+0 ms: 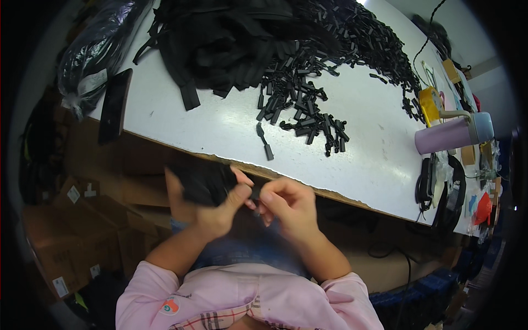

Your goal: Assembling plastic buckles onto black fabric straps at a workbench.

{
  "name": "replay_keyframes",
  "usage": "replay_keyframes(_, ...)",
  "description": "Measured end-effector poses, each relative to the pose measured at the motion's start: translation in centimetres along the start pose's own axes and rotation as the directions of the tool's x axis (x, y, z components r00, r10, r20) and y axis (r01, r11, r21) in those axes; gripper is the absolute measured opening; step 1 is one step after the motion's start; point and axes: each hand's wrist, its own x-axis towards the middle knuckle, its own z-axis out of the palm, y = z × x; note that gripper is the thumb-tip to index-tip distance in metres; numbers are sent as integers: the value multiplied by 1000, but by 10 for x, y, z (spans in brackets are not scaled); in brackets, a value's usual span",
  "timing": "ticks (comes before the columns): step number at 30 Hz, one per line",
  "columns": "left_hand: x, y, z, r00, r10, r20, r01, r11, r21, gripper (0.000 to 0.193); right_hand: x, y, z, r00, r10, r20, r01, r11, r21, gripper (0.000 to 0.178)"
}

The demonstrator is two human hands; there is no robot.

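My left hand [221, 213] is closed on a piece of black fabric [202, 180], which is blurred and hangs out to the left, below the table's front edge. Close beside it, my right hand [292, 210] pinches thumb against fingers. A small dark bit [255, 192] shows between the two hands, too small and blurred to name. On the table just beyond lies a single black cord pull [265, 142] with a rectangular end. Several more black pulls [302, 104] lie loose behind it. At the back left, black fabric pieces with straps [220, 49] form a pile.
The white table [181, 129] has a worn front edge. A large heap of black pulls [363, 33] covers its back. A pink and blue bottle [448, 135] lies at the right. A dark flat slab [115, 104] and plastic-wrapped bundle [99, 49] sit left; cardboard boxes [71, 242] stand below.
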Motion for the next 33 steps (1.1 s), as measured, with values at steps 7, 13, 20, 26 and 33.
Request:
replay_keyframes(7, 8, 5, -2, 850, -524, 56, 461, 689, -558, 21, -40, -26, 38, 236, -168, 957, 239, 965, 111, 15)
replay_keyframes(13, 6, 4, -2, 870, -485, 84, 416, 633, -653, 15, -38, -32, 40, 142, -135, 981, 395, 916, 69, 30)
replay_keyframes(20, 7, 4, 0, 890, -445, 103, 394, 634, -666, 14, -39, -39, 49, 238, -154, 959, 282, 956, 84, 34)
replay_keyframes(26, 12, 11, -1, 896, -444, 12, 357, 706, -612, 15, -33, -35, 34, 91, -99, 991, 304, 950, 67, 40)
replay_keyframes(33, 19, 10, -14, 932, -319, -169, 217, 870, -443, 14, -15, -61, 14, 773, -238, 589, 594, 599, -537, 14)
